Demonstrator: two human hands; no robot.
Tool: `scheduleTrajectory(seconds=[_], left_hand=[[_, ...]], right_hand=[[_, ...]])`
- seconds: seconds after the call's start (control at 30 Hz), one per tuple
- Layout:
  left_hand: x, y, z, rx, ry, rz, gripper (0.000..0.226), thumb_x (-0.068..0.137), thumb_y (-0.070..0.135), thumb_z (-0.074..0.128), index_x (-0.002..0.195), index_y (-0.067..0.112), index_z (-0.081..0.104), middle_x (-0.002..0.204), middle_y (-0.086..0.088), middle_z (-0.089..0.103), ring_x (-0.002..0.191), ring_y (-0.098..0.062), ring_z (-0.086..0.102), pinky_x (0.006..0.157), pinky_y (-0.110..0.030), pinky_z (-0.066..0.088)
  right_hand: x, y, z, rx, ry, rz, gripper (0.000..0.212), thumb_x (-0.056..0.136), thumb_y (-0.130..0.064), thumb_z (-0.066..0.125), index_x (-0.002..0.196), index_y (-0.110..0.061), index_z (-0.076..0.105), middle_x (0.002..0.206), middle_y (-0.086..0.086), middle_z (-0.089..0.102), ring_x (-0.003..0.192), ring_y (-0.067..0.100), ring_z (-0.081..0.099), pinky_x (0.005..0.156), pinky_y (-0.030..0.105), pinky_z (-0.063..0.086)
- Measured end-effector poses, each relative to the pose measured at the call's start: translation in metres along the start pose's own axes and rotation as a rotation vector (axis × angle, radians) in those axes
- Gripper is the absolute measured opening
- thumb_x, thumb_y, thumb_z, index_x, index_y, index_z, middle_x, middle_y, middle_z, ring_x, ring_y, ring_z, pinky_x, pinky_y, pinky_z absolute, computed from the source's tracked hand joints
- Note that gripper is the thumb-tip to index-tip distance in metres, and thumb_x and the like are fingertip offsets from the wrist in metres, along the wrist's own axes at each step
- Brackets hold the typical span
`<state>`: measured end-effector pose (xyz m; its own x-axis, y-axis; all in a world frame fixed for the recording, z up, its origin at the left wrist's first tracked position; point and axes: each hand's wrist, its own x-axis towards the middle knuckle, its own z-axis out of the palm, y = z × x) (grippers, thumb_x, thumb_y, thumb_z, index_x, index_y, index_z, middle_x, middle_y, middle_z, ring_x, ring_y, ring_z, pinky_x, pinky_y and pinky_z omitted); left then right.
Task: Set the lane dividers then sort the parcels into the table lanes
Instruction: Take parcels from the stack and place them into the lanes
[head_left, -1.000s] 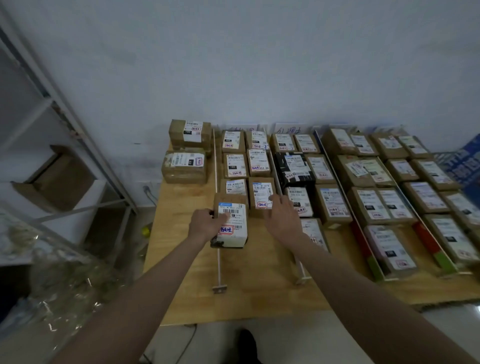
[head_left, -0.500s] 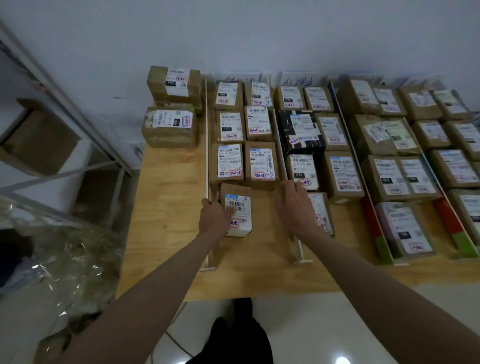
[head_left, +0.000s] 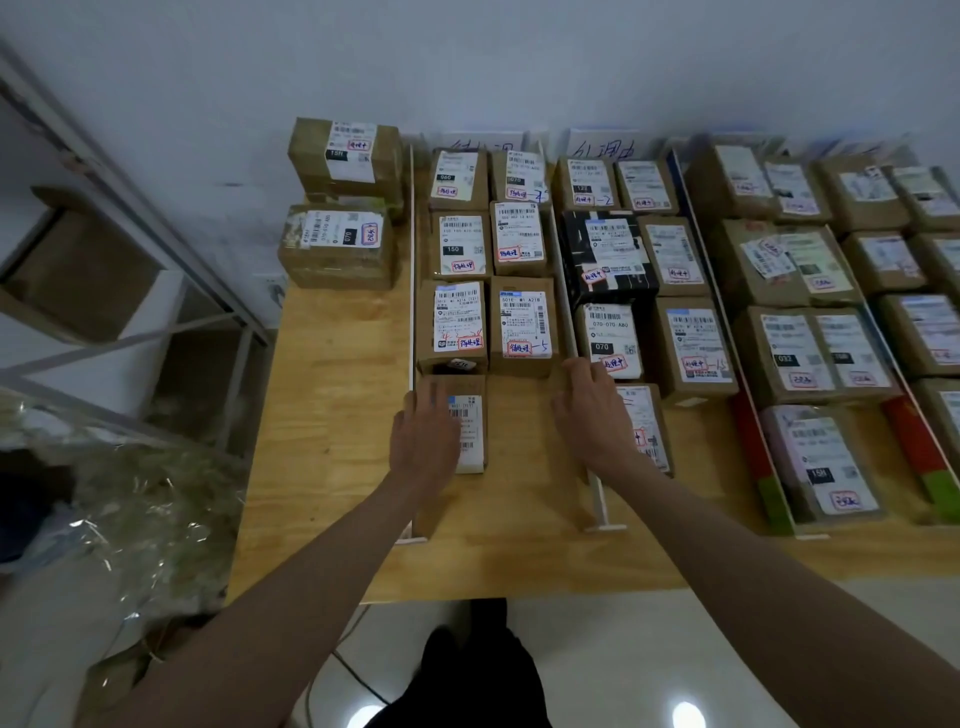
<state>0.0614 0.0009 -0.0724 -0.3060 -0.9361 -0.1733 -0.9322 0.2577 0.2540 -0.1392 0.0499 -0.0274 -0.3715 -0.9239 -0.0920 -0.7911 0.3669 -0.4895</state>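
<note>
- We see the left hand (head_left: 423, 447) lying flat, fingers spread, on a small brown cardboard parcel with a white barcode label (head_left: 462, 431); the hand presses rather than grips.
- The parcel lies on the pale wooden worktop (head_left: 332, 415) at the near end of the second lane, just inside the thin white left lane divider (head_left: 412, 291) and just short of the brown labelled box ahead of it (head_left: 456, 325).
- The right hand (head_left: 592, 415) is likewise open and holds nothing; its fingers rest over the white centre lane divider (head_left: 597, 493) and touch the edge of a neighbouring labelled box (head_left: 647, 426).
- We judge the step in hand to be seating this parcel in its row: a forward slide until it meets the box ahead, long edge parallel to the divider, label upward.
- Pressure should stay light and centred; a push at one corner would probably turn the parcel and nudge the slender rail out of line.
- The right hand can usefully steady the centre rail so that the lane keeps its width.
- Two larger brown taped boxes (head_left: 337, 244) occupy the far end of the leftmost lane; many lanes to the right are already filled.
</note>
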Motion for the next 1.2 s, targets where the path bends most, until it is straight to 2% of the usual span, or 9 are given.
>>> scheduleTrajectory(seconds=[0.1,0.23,0.53,0.7,0.87,1.2], left_hand=[[-0.009,-0.009,0.007,0.167,-0.058,0.177,0.052,0.102,0.026,0.039,0.151,0.012,0.029,0.159,-0.007,0.022,0.144,-0.025,0.025,0.115,-0.040,0.029],[-0.010,-0.019,0.011,0.218,-0.160,0.185,0.058,0.104,0.033,0.029,0.157,0.015,0.013,0.165,-0.003,0.003,0.151,-0.024,0.007,0.122,-0.045,0.013],[0.005,-0.009,-0.015,0.222,-0.261,0.151,0.061,0.105,0.042,0.023,0.158,0.017,0.005,0.166,-0.004,0.001,0.152,-0.022,0.006,0.122,-0.043,0.011],[0.017,-0.016,-0.064,0.224,-0.164,0.098,0.060,0.105,0.044,0.023,0.158,0.018,0.013,0.166,-0.004,0.010,0.151,-0.024,0.011,0.123,-0.044,0.009],[0.023,-0.048,-0.129,0.285,-0.016,-0.023,0.059,0.105,0.046,0.024,0.156,0.016,0.022,0.164,-0.005,0.018,0.150,-0.025,0.016,0.122,-0.044,0.012],[0.027,-0.127,-0.181,0.262,0.120,-0.178,0.057,0.103,0.044,0.027,0.150,0.012,0.033,0.158,-0.010,0.031,0.145,-0.027,0.028,0.120,-0.047,0.020]], right_hand=[[0.002,-0.002,0.001,0.000,-0.006,-0.003,0.039,0.095,-0.017,0.052,0.132,-0.013,0.045,0.127,0.009,0.048,0.110,0.023,0.049,0.083,0.034,0.045],[0.004,-0.004,0.006,0.007,-0.020,-0.009,0.040,0.094,-0.017,0.052,0.134,-0.013,0.044,0.129,0.010,0.048,0.113,0.024,0.050,0.087,0.036,0.047],[0.013,-0.009,-0.005,-0.033,-0.037,-0.046,0.039,0.093,-0.016,0.052,0.131,-0.013,0.045,0.124,0.008,0.050,0.110,0.024,0.052,0.086,0.038,0.049],[0.036,-0.027,-0.027,-0.088,0.009,-0.112,0.042,0.094,-0.021,0.053,0.134,-0.013,0.043,0.127,0.008,0.049,0.115,0.025,0.051,0.093,0.043,0.049],[0.054,-0.056,-0.039,-0.150,0.037,-0.140,0.044,0.096,-0.024,0.051,0.136,-0.010,0.041,0.136,0.012,0.047,0.126,0.028,0.045,0.105,0.043,0.041],[0.072,-0.131,-0.012,-0.128,-0.032,-0.249,0.052,0.098,-0.026,0.049,0.146,-0.013,0.035,0.143,0.011,0.043,0.131,0.029,0.041,0.106,0.042,0.037]])
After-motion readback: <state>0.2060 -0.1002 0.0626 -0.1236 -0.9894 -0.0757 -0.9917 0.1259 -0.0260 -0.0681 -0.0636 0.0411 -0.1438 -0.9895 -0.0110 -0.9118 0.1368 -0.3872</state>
